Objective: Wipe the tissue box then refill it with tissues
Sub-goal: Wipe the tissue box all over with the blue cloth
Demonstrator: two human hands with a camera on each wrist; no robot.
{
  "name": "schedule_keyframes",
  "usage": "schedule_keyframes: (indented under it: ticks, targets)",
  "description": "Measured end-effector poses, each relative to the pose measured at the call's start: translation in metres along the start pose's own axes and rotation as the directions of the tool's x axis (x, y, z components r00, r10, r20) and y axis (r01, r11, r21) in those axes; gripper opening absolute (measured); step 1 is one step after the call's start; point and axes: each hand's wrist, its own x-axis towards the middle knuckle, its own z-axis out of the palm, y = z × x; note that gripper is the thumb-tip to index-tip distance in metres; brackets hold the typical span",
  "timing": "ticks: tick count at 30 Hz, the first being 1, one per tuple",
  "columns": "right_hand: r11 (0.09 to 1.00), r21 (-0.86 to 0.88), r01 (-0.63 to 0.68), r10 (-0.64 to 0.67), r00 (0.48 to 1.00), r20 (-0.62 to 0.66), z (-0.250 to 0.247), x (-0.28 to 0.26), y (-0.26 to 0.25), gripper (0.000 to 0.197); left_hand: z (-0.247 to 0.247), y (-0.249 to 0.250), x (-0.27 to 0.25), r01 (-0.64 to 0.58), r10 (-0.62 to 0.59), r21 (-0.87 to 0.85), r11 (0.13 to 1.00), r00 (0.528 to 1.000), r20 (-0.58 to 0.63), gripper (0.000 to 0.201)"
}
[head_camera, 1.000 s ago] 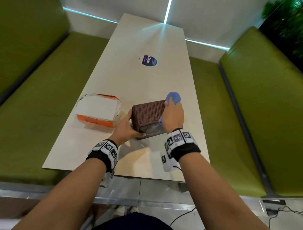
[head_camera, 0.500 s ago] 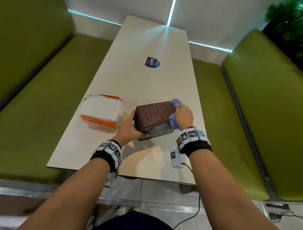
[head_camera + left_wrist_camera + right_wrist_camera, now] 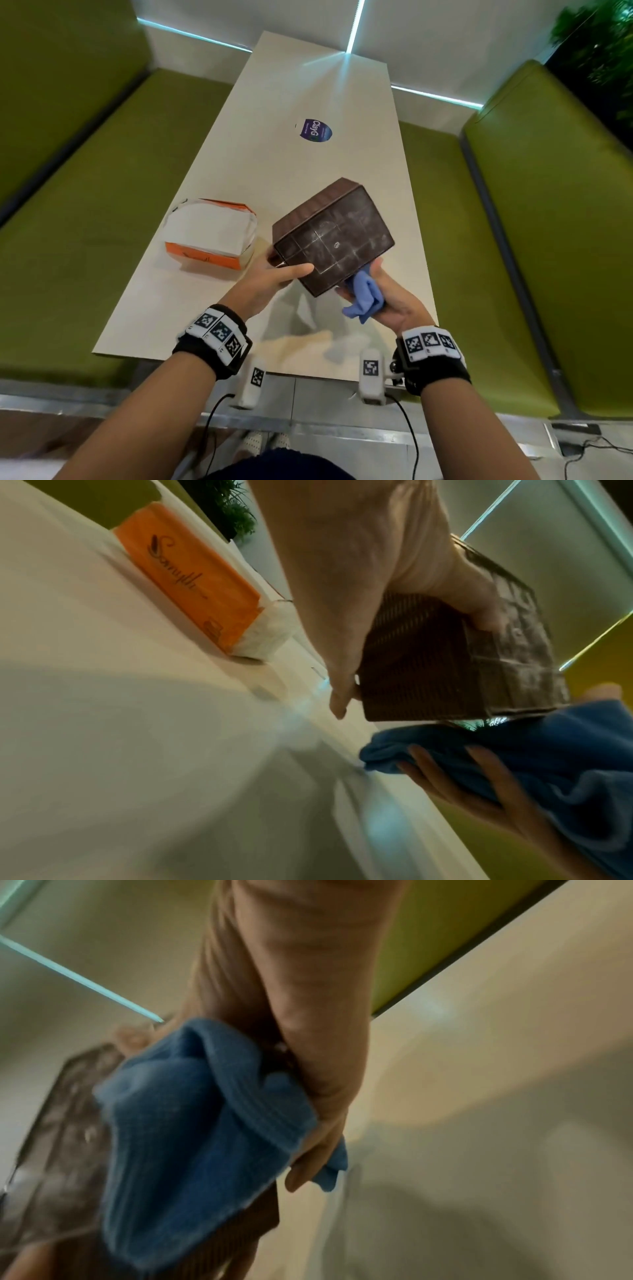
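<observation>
The right hand (image 3: 387, 301) lay palm-up with fingers curled round a soft ribbed blue cloth (image 3: 363, 301), pressing it under the box's near corner. At its 10 o'clock the left hand (image 3: 274, 277) gripped the brown box (image 3: 332, 236), thumb on its scuffed glossy face, lifted and tilted above the pale worktop (image 3: 212, 301). The box's sides were ridged. Farther, at 9 o'clock, lay the orange tissue pack (image 3: 210, 236).

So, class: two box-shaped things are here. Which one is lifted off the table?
The brown tissue box, tilted and held by both hands. The orange tissue pack lies on the table.
</observation>
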Motion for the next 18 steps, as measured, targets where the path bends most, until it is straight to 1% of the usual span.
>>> schedule_keyframes:
  ticks: [1, 2, 3, 4, 5, 6, 7, 8, 9, 10, 11, 12, 13, 14, 15, 17, 18]
  targets:
    - [0.98, -0.185, -0.073, 0.065, 0.997, -0.049, 0.016, 0.006, -0.009, 0.034, 0.003, 0.002, 0.0, 0.007, -0.008, 0.01, 1.0, 0.999, 0.041, 0.061]
    - [0.94, -0.195, -0.28, 0.253, 0.956, -0.151, 0.027, 0.01, -0.02, 0.048, 0.006, 0.005, -0.001, 0.004, -0.006, 0.021, 1.0, 0.997, 0.081, 0.058]
    - [0.92, -0.142, -0.365, 0.328, 0.916, -0.231, 0.032, 0.006, -0.027, 0.056, 0.008, 0.009, -0.001, -0.001, -0.003, 0.034, 0.999, 0.993, 0.116, 0.057]
    - [0.918, -0.137, -0.371, 0.329, 0.908, -0.26, 0.037, 0.0, -0.034, 0.056, 0.009, 0.013, -0.002, -0.006, -0.002, 0.049, 0.999, 0.988, 0.153, 0.059]
    - [0.914, -0.156, -0.375, 0.319, 0.9, -0.296, 0.041, -0.009, -0.04, 0.051, 0.007, 0.017, -0.002, -0.014, 0.0, 0.071, 0.997, 0.982, 0.19, 0.065]
    - [0.914, -0.169, -0.368, 0.296, 0.892, -0.341, 0.039, -0.002, -0.044, 0.046, 0.003, 0.02, -0.001, -0.018, -0.001, 0.084, 0.996, 0.977, 0.215, 0.078]
    - [0.889, -0.217, -0.403, 0.291, 0.864, -0.41, 0.044, -0.002, -0.051, 0.045, -0.001, 0.025, 0.001, -0.006, -0.013, 0.093, 0.996, 0.978, 0.21, 0.099]
    - [0.863, -0.28, -0.421, 0.267, 0.85, -0.455, 0.041, 0.001, -0.053, 0.041, -0.005, 0.031, 0.002, 0.009, -0.029, 0.109, 0.994, 0.983, 0.18, 0.119]
    - [0.834, -0.332, -0.441, 0.251, 0.838, -0.484, 0.045, 0.003, -0.058, 0.03, -0.008, 0.037, 0.004, 0.005, -0.027, 0.157, 0.988, 0.989, 0.143, 0.132]
    - [0.801, -0.396, -0.448, 0.213, 0.832, -0.512, 0.042, 0.003, -0.06, 0.02, -0.008, 0.044, 0.005, -0.02, -0.009, 0.229, 0.973, 0.992, 0.126, 0.137]
    - [0.782, -0.416, -0.464, 0.217, 0.828, -0.517, 0.043, 0.002, -0.062, 0.029, -0.007, 0.05, 0.007, -0.052, 0.008, 0.304, 0.951, 0.99, 0.143, 0.137]
    - [0.764, -0.444, -0.468, 0.225, 0.838, -0.497, 0.043, 0.003, -0.063, 0.043, -0.005, 0.053, 0.01, -0.082, 0.015, 0.358, 0.93, 0.983, 0.185, 0.132]
    - [0.743, -0.465, -0.481, 0.238, 0.84, -0.488, 0.048, 0.006, -0.066, 0.055, -0.004, 0.054, 0.012, -0.114, 0.02, 0.391, 0.913, 0.972, 0.236, 0.123]
    - [0.72, -0.493, -0.488, 0.231, 0.839, -0.492, 0.047, 0.009, -0.067, 0.063, -0.001, 0.055, 0.014, -0.139, 0.032, 0.404, 0.904, 0.965, 0.261, 0.113]
    - [0.71, -0.508, -0.488, 0.198, 0.831, -0.521, 0.047, 0.011, -0.07, 0.072, 0.0, 0.054, 0.016, -0.152, 0.054, 0.402, 0.903, 0.968, 0.245, 0.106]
    - [0.671, -0.568, -0.478, 0.068, 0.801, -0.594, 0.049, 0.011, -0.079, 0.091, -0.001, 0.047, 0.019, -0.151, 0.103, 0.373, 0.915, 0.984, 0.144, 0.107]
    - [0.633, -0.591, -0.499, -0.006, 0.761, -0.649, 0.049, 0.011, -0.084, 0.096, -0.002, 0.044, 0.02, -0.147, 0.122, 0.362, 0.92, 0.988, 0.092, 0.11]
